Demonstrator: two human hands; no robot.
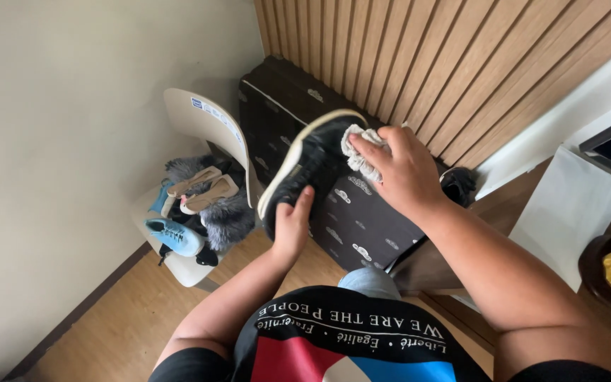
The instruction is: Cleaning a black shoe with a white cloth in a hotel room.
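Above a dark patterned box (351,212), the left hand (291,226) grips a black shoe (305,166) by its heel, sole up. Right hand (401,170) presses a bunched cloth (358,152) against it. Hard rubbing could twist the shoe loose from that one-handed hold.

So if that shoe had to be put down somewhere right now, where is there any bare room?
The wooden floor between the white chair and the wall is bare. The dark patterned suitcase shows a free face below the right hand. The chair seat is crowded with a blue shoe, sandals and grey fur. The left hand holds the black shoe.
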